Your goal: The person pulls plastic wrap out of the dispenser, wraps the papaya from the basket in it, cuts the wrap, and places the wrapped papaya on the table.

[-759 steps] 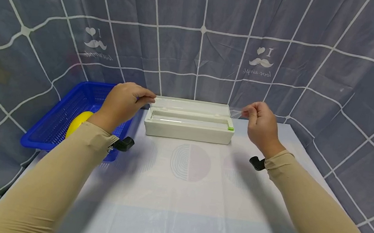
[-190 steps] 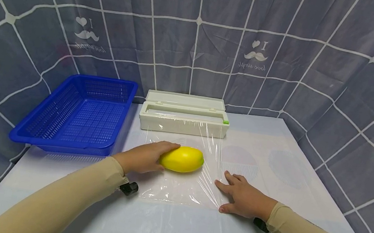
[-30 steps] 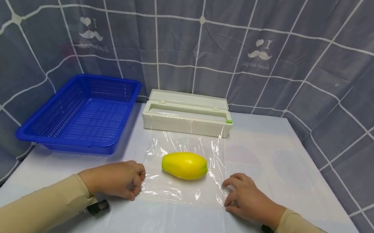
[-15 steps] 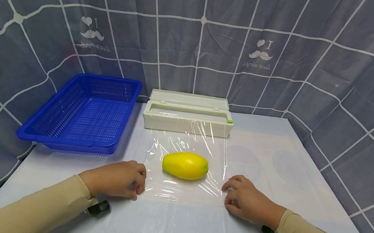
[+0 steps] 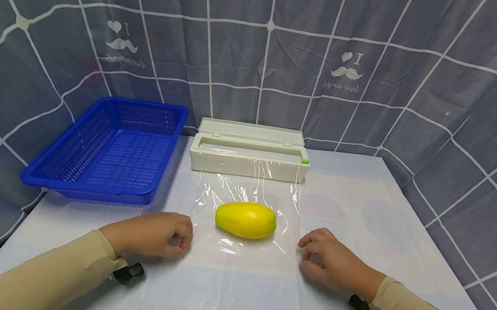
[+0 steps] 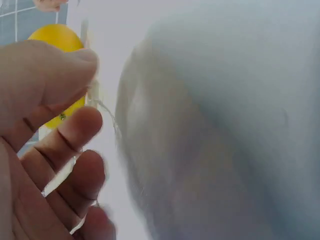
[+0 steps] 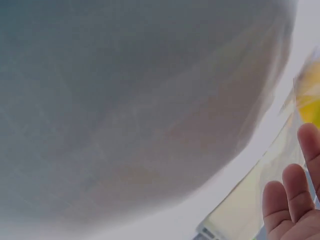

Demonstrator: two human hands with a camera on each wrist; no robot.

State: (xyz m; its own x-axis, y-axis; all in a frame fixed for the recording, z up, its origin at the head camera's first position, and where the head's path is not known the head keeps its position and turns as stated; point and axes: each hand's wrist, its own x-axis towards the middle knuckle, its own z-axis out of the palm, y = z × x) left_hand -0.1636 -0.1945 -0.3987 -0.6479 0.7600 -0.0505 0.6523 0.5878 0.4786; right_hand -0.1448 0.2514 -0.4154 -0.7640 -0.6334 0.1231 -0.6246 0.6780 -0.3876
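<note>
A yellow papaya [image 5: 245, 219] with a green end lies on a sheet of clear plastic wrap [image 5: 219, 246] in the head view. The wrap runs forward from a white wrap dispenser [image 5: 247, 166], whose lid stands up. At the sheet's near left corner, my left hand [image 5: 154, 234] pinches the wrap between thumb and index finger. My right hand [image 5: 338, 260] holds the opposite near corner, fingers bent. The left wrist view shows the wrap's thin edge by the thumb [image 6: 75, 65]. In the right wrist view several fingers [image 7: 295, 192] show; thumb and index tip are hidden.
To the left of the dispenser stands a blue plastic basket [image 5: 123, 161]. A pale cloth covers the table [image 5: 222, 305]. Behind and at the sides hangs a grey curtain [image 5: 236, 56] with white lines. The dispenser carries a green slider [image 5: 305, 161] at its right end.
Earlier both hands were at the dispenser and the papaya lay in the basket; later my left hand held it on the wrap. Over the last second, both hands rise slightly at the wrap's near corners.
</note>
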